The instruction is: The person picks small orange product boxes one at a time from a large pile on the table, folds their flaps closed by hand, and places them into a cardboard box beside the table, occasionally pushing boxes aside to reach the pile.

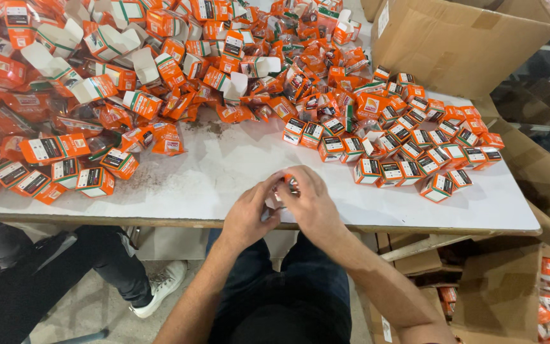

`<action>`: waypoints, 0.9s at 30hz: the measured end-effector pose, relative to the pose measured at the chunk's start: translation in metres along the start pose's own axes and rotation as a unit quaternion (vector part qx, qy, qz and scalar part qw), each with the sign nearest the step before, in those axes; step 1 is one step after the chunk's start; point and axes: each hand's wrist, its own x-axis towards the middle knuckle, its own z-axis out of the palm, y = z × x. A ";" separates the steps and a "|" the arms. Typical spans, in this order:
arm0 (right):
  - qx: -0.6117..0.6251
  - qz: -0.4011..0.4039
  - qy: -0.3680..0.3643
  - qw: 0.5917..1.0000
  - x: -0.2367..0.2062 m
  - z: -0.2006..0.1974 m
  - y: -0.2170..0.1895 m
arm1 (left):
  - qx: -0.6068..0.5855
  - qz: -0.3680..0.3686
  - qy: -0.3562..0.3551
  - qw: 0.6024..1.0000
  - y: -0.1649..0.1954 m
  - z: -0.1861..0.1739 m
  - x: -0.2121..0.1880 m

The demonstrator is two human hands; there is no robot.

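Both hands meet at the near edge of the white table [224,172], just in front of the person's lap. Left hand [247,213] and right hand [311,205] are curled in toward each other w/ fingers bent close around one small orange box [289,183] — only a sliver of it shows between the fingertips, rest hidden by the hands. Fingers are closed tight on it, thumbs tucked in; can't tell which hand carries most of the grip, or whether the box flaps are open or shut.

Right of the hands, farther back on the table, sits a cluster of closed small boxes [415,150], orange and white w/ dark labels, packed side by side in rough rows. Far and left is a big loose heap of open boxes and orange wrappers [160,64] — many w/ white flaps standing up, piled on each other. A few more closed boxes [52,172] lie at the near left edge.

Far right, a large brown cardboard carton [459,38] rests on the table corner. Near right, below table level, another open carton [510,293] holds more orange boxes. Near left, another person's legs in dark trousers and a white shoe [160,286] show under the table.
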 end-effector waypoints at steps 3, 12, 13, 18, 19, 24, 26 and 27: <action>0.063 -0.019 -0.076 0.995 0.012 -0.004 -0.008 | 0.011 0.015 0.021 1.000 -0.007 0.004 -0.001; 0.083 0.018 -0.072 0.994 0.002 -0.023 0.002 | -0.002 0.027 0.027 0.999 0.000 0.003 -0.002; 0.086 0.023 -0.073 0.993 0.003 -0.017 0.006 | 0.000 0.043 0.030 0.999 0.001 0.002 -0.002; 0.135 0.052 -0.045 0.988 -0.001 0.013 0.020 | 0.054 0.052 0.044 0.996 0.004 0.002 0.001; 0.146 0.081 -0.057 0.984 -0.001 0.018 0.020 | 0.056 0.042 0.037 0.997 0.004 0.003 0.001; 0.030 0.041 0.075 0.996 -0.012 0.025 0.007 | 0.067 0.044 0.039 0.996 0.002 0.006 0.000; 0.012 0.033 0.080 0.996 -0.013 0.023 0.004 | 0.068 0.038 0.037 0.996 0.000 0.007 -0.001; 0.013 0.034 0.069 0.997 -0.015 0.022 0.001 | 0.065 0.032 0.038 0.997 0.000 0.008 -0.001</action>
